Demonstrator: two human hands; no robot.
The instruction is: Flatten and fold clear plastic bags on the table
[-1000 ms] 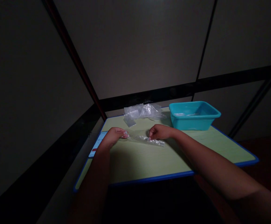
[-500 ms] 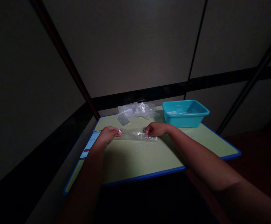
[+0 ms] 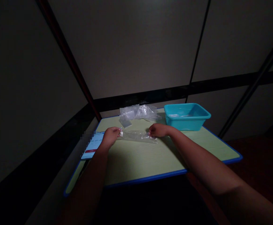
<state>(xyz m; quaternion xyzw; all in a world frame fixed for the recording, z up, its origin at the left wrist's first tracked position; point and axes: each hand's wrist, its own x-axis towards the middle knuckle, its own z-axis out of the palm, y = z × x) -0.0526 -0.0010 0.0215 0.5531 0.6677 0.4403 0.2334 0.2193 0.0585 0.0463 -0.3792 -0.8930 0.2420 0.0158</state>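
Observation:
A clear plastic bag (image 3: 135, 135) is stretched sideways between my two hands, low over the middle of the table. My left hand (image 3: 111, 136) pinches its left end, with fingers closed on the film. At the right end, my right hand (image 3: 158, 130) has its fingertips closed on the bag, and a lower corner of film trails beneath them. Beyond my hands lies a loose pile of similar clear plastic bags (image 3: 138, 112), one flat corner pointing toward me.
A turquoise plastic basin (image 3: 185, 123) with some pale flat things inside stands at the back right of the table (image 3: 146, 162), which has a blue edge. A lit tablet or phone screen (image 3: 93, 146) lies by my left forearm. Wall panels (image 3: 138, 50) rise behind.
My hands stay on the bag's two ends; the film between them looks slightly flatter and straighter. My left hand has shifted a little to the right. The view has tilted slightly.

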